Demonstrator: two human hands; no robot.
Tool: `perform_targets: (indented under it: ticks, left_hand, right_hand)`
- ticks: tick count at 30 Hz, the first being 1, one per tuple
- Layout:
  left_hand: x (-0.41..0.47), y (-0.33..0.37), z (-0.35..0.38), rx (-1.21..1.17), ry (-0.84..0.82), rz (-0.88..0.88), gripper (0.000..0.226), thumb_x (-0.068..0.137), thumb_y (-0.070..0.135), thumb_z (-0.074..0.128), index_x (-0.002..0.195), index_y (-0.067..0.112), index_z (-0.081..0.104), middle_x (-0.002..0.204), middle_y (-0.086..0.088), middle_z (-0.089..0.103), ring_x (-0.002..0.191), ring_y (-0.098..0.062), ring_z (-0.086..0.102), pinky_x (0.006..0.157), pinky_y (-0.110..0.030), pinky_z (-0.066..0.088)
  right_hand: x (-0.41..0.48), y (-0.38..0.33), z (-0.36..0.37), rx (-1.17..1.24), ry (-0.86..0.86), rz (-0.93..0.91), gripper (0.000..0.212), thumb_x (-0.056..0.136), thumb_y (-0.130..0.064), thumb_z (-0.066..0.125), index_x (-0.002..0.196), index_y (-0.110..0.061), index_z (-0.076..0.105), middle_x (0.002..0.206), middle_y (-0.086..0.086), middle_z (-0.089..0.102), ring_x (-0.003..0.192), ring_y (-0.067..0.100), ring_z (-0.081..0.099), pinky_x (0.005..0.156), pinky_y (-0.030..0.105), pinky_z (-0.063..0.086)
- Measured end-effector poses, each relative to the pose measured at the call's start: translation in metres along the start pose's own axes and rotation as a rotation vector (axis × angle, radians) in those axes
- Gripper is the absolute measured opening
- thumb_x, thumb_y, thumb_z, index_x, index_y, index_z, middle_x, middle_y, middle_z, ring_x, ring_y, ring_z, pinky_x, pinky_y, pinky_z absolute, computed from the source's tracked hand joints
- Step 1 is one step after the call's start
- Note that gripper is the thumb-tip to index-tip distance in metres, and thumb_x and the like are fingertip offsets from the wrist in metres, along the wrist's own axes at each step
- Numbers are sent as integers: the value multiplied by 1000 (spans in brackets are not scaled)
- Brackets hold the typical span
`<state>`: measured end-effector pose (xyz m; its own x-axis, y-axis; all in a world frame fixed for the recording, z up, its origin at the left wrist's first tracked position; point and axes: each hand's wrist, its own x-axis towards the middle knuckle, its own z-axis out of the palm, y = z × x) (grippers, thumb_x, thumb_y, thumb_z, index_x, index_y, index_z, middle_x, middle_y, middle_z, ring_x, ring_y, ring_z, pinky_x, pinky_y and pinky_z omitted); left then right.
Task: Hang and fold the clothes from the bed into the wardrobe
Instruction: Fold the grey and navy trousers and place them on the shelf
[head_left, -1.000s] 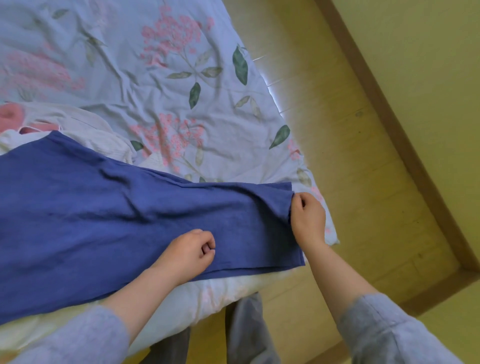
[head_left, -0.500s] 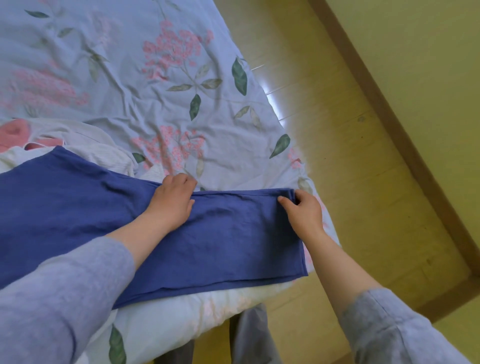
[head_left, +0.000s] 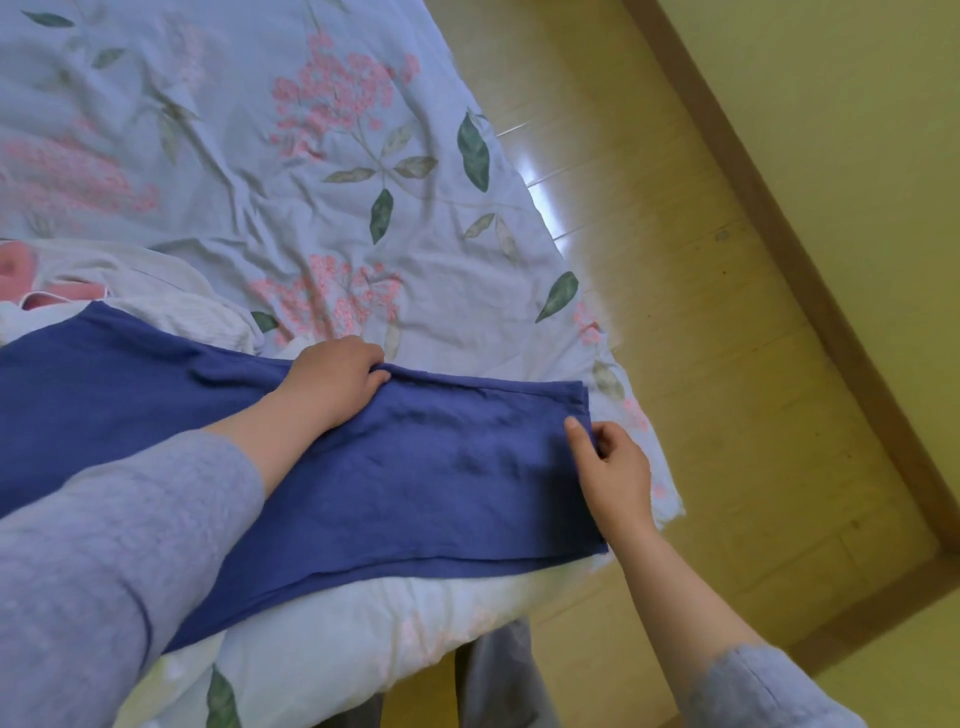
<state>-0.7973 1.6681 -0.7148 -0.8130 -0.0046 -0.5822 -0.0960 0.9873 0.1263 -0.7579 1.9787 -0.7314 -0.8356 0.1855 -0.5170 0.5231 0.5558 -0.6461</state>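
Where the blue garment (head_left: 441, 467) lies flat across the near edge of the floral cover (head_left: 311, 182) on the bed, the left hand (head_left: 332, 379) sits at its far fold, fingers curled over that edge. The right hand (head_left: 613, 467) pinches the end hem, thumb on top, fingers bent. White and pink clothes (head_left: 171, 301) lie just beyond, partly under the garment.
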Motion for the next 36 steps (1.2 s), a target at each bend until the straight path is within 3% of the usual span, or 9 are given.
perform_targets:
  ticks: [4, 9, 14, 19, 22, 27, 33, 36]
  left_hand:
    - [2, 7, 13, -46, 70, -58, 20, 100, 29, 43, 87, 15, 50, 100, -9, 58, 91, -31, 57, 77, -39, 42]
    - [2, 8, 17, -11, 123, -64, 23, 101, 29, 42, 95, 13, 58, 99, -8, 59, 87, -31, 57, 74, -37, 39]
    - [-11, 15, 15, -21, 193, -63, 17, 97, 29, 51, 100, 16, 62, 102, -7, 60, 92, -31, 56, 78, -40, 42]
    - [-47, 15, 10, -189, 358, -42, 20, 92, 20, 60, 109, 10, 62, 109, -9, 60, 101, -32, 52, 86, -40, 39]
    - [-83, 10, 7, -305, 386, -63, 21, 90, 15, 62, 109, 7, 64, 110, -10, 62, 102, -34, 53, 88, -42, 42]
    - [-152, -9, 13, -466, 423, -137, 17, 91, 11, 60, 108, 8, 64, 108, -5, 62, 102, -30, 53, 86, -38, 43]
    - [-227, -66, 26, -562, 470, -338, 16, 91, 10, 61, 106, 8, 65, 106, -5, 64, 102, -30, 56, 85, -39, 45]
    - [-260, -105, 35, -582, 533, -421, 16, 88, 8, 64, 104, 7, 67, 104, -7, 65, 99, -32, 59, 84, -42, 48]
  right_hand:
    - [-20, 16, -2, -253, -49, -14, 43, 94, -42, 58, 62, -18, 41, 55, -7, 46, 52, 9, 43, 48, 27, 27]
    - [-25, 26, -11, -228, 74, 14, 37, 98, -36, 53, 67, -17, 46, 61, -3, 53, 59, 17, 49, 53, 34, 35]
    - [-27, 26, -11, -358, -1, 54, 29, 99, -39, 51, 86, -14, 55, 79, 4, 65, 76, 29, 60, 68, 41, 49]
    - [-39, 2, -7, -295, 95, 48, 21, 93, -29, 59, 104, -11, 57, 99, 6, 63, 94, 31, 61, 80, 43, 50]
    - [-55, -18, -4, -311, 165, -54, 33, 91, -17, 61, 122, -7, 55, 115, 10, 59, 108, 28, 55, 91, 44, 47]
    - [-87, -59, 19, -265, -149, -101, 30, 94, -18, 56, 124, -17, 56, 101, -3, 61, 85, 10, 58, 79, 31, 49]
    - [-143, -117, 76, -188, -288, -221, 22, 94, -17, 54, 115, -21, 59, 91, -12, 61, 81, 0, 58, 66, 11, 41]
    - [-176, -146, 114, -122, -371, -237, 21, 94, -16, 53, 113, -20, 61, 88, -11, 63, 80, 3, 59, 70, 17, 47]
